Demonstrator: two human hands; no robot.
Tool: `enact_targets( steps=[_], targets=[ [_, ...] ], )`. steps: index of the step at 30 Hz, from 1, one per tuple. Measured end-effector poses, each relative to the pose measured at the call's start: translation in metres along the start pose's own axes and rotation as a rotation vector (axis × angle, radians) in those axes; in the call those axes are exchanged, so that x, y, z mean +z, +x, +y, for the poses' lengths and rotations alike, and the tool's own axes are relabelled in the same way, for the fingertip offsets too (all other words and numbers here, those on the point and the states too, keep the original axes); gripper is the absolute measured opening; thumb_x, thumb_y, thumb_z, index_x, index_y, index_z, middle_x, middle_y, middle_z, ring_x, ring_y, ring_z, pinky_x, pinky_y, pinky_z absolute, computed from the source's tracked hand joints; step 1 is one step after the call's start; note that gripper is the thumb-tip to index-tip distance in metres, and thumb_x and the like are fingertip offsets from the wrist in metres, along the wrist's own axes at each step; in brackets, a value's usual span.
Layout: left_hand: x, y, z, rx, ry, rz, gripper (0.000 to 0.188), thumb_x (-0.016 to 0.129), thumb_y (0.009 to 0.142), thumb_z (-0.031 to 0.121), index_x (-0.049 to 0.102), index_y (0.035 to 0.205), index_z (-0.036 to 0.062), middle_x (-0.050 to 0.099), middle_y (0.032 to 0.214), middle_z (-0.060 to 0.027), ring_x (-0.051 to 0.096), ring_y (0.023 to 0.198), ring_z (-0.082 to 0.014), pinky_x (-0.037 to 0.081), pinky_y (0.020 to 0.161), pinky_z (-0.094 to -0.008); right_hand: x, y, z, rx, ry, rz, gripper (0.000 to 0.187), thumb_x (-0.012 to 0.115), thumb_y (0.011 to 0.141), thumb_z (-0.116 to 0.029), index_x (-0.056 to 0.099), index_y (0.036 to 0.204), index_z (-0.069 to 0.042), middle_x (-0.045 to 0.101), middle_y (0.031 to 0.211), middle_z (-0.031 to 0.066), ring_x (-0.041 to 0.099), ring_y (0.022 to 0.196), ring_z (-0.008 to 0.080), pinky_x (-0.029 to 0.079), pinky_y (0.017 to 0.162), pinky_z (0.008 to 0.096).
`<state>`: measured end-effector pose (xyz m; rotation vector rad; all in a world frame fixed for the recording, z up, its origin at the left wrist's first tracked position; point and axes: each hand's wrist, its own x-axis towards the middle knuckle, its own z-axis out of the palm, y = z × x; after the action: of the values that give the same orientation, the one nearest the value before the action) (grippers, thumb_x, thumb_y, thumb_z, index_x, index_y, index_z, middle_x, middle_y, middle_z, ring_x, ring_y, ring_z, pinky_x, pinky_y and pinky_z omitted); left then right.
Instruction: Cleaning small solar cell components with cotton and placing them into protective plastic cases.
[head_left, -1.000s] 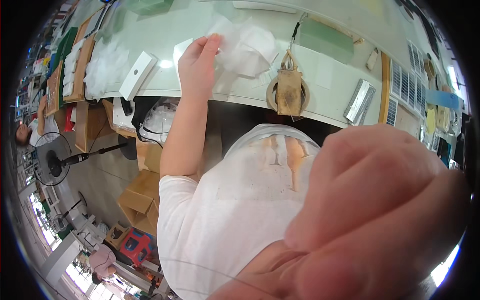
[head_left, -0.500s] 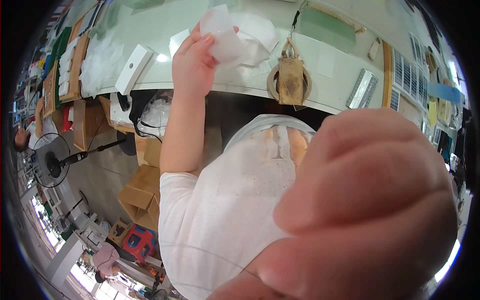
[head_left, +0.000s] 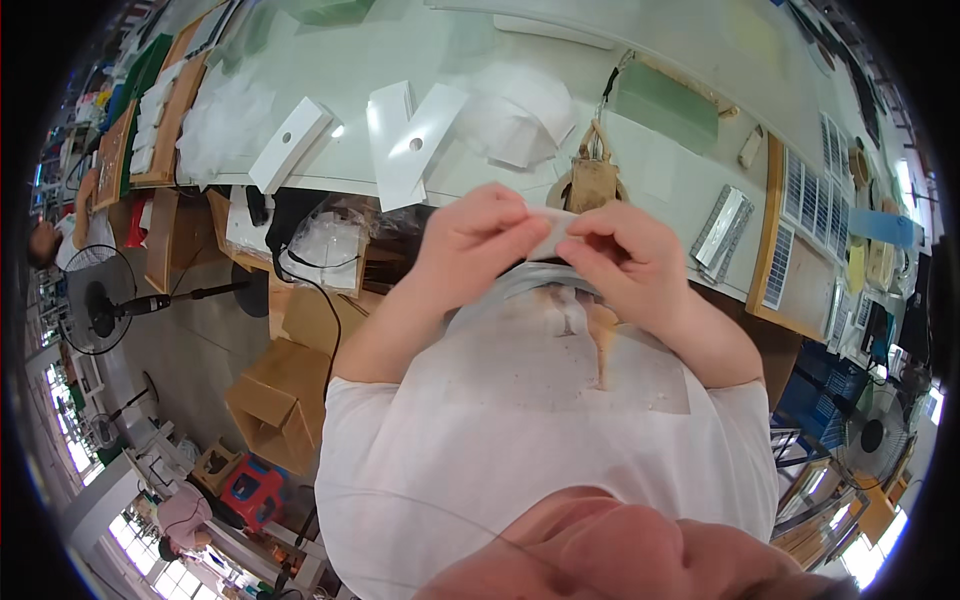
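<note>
Over the near edge of the bench, both of my hands are brought close together in front of the white shirt. A small translucent white sheet (head_left: 546, 236) spans the gap between them. My left hand (head_left: 480, 243) is closed, pinching the sheet's left side between thumb and fingers. My right hand (head_left: 632, 258) has curled fingers, with thumb and forefinger gripping its right edge. Just beyond the right hand lies a worn tan block with looped handles (head_left: 594, 182), partly hidden by that hand. A pile of thin white sheets (head_left: 520, 112) is spread on the bench beyond the hands.
White long pieces with round holes lie to the left (head_left: 292, 145) and nearer the middle (head_left: 418, 140). A clump of white film (head_left: 225, 130) is farther left. To the right are a silvery bar (head_left: 722, 232), a green block (head_left: 665, 106) and a wood-edged rack (head_left: 775, 225).
My left hand has come down and toward the body with the white sheet. My right hand has moved away from the camera to meet it at the sheet.
</note>
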<state>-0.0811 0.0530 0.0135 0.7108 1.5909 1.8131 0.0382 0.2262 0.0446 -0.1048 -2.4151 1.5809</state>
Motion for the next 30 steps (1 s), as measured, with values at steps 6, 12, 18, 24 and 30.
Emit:
enact_targets(
  steps=[6, 12, 18, 24, 30],
  targets=[
    [0.012, -0.006, -0.002, -0.279, -0.397, -0.134, 0.015, 0.061, 0.090, 0.007, 0.065, 0.103, 0.0006, 0.062, 0.103, -0.0076, 0.059, 0.092, -0.0111, 0.048, 0.080, -0.0256, 0.008, -0.006, 0.021, 0.269, 0.208, -0.021, 0.012, 0.068, 0.084, -0.005, 0.063, 0.095, -0.002, 0.059, 0.080, -0.0009, 0.051, 0.068, 0.0040, 0.042, 0.059, 0.0201],
    [0.008, -0.005, -0.013, -0.033, 0.013, -0.200, 0.020, 0.061, 0.090, 0.005, 0.063, 0.109, -0.0020, 0.058, 0.119, -0.0079, 0.058, 0.101, -0.0131, 0.048, 0.087, -0.0273, 0.008, -0.011, 0.031, 0.373, 0.459, -0.033, 0.011, 0.066, 0.087, -0.007, 0.062, 0.095, -0.002, 0.058, 0.079, -0.0043, 0.047, 0.068, 0.0012, 0.040, 0.059, 0.0180],
    [0.008, -0.008, -0.018, -0.291, -0.275, -0.218, 0.022, 0.065, 0.089, 0.007, 0.063, 0.109, -0.0017, 0.063, 0.109, -0.0075, 0.060, 0.095, -0.0121, 0.050, 0.083, -0.0264, 0.013, -0.016, 0.036, 0.459, 0.601, -0.049, 0.010, 0.065, 0.087, -0.006, 0.061, 0.095, -0.001, 0.060, 0.081, -0.0027, 0.051, 0.070, 0.0014, 0.042, 0.061, 0.0180],
    [0.015, -0.004, -0.015, -0.402, -0.414, -0.159, 0.023, 0.061, 0.093, 0.015, 0.063, 0.108, -0.0016, 0.066, 0.096, -0.0049, 0.061, 0.088, -0.0110, 0.053, 0.076, -0.0272, 0.010, -0.014, 0.034, 0.487, 0.620, -0.025, 0.008, 0.065, 0.088, -0.006, 0.061, 0.093, -0.001, 0.062, 0.083, -0.0006, 0.055, 0.074, 0.0031, 0.045, 0.064, 0.0187],
    [0.010, -0.005, -0.023, -0.407, -0.361, -0.143, 0.028, 0.058, 0.095, 0.025, 0.065, 0.106, 0.0003, 0.066, 0.098, -0.0056, 0.061, 0.085, -0.0110, 0.052, 0.073, -0.0255, 0.010, -0.015, 0.040, 0.474, 0.641, -0.049, 0.008, 0.065, 0.087, -0.003, 0.060, 0.094, -0.001, 0.063, 0.087, 0.0020, 0.059, 0.078, 0.0073, 0.048, 0.068, 0.0211]
  ],
)
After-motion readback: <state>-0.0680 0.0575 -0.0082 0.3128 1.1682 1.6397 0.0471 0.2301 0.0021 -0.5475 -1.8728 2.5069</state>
